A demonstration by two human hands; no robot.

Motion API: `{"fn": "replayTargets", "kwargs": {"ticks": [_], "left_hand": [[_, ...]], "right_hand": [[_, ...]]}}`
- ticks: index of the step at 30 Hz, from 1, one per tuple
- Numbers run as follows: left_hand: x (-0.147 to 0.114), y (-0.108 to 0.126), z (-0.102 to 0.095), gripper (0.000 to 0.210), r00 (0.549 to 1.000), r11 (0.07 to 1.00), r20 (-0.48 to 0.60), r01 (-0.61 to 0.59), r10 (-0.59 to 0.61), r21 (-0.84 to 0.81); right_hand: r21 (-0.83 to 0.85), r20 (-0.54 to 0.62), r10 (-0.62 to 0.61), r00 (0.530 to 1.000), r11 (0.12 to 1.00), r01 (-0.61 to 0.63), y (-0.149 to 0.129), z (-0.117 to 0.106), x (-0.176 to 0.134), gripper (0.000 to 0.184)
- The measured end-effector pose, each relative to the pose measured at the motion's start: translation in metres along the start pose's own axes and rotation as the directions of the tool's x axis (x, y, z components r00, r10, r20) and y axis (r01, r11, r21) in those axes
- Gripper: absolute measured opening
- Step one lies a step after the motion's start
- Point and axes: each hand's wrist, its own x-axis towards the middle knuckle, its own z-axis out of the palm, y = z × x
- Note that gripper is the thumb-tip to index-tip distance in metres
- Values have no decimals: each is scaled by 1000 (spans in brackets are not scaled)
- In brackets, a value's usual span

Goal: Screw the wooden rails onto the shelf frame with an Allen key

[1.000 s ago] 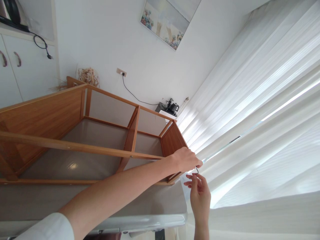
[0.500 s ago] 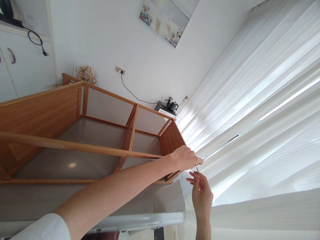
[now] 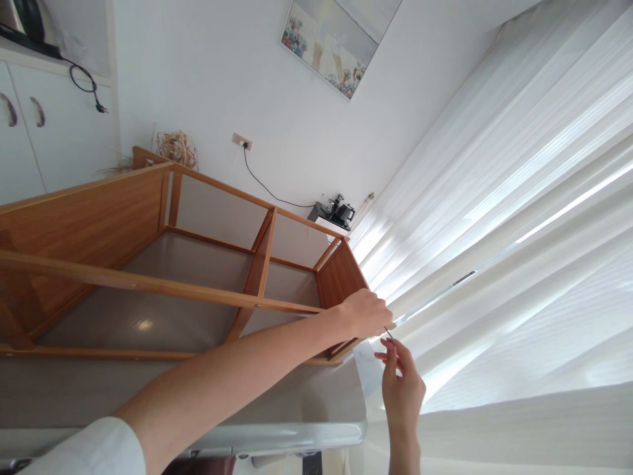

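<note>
A brown wooden frame (image 3: 198, 290) with several rails, a middle divider and panelled ends rests on a grey surface. My left arm stretches across its front. At the frame's right end, my left hand (image 3: 364, 313) is closed over the corner, its fingers curled and partly hidden on the far side. My right hand (image 3: 403, 382) is just below it, thumb and fingers pinching a thin dark rod (image 3: 389, 333), like a hex key. The rod's upper end reaches the left fingertips; what it touches there is too small to tell.
The grey table (image 3: 316, 396) has a rounded front edge. White curtains (image 3: 494, 251) hang close on the right. Behind the frame stand a small cabinet with a black kettle (image 3: 345, 213) and a bundle of dried strands (image 3: 177, 148). A cord (image 3: 262, 181) runs from a wall socket.
My right hand has moved slightly right, and more of the rod shows between the hands. My left fingers have drawn in a little. The whole view has shifted slightly.
</note>
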Motion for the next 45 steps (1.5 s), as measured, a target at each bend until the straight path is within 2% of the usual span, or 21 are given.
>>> {"fn": "replayTargets", "kwargs": {"ticks": [17,27,39,45], "left_hand": [[-2,1,-4,26,1000,1000,0,2,-2,12],[-2,1,-3,27,1000,1000,7,-8,8,22],[0,1,-2,27,1000,999,9,-14,13,33],[0,1,-1,24,1000,1000,-1,-9,9,21]], "right_hand": [[-108,-89,-143,986,985,133,5,0,2,38],[-182,-81,-251,965,955,233,15,0,4,32],[-187,-81,-202,976,965,184,8,0,1,33],[-355,-32,-378,925,870,343,21,-9,5,30]]}}
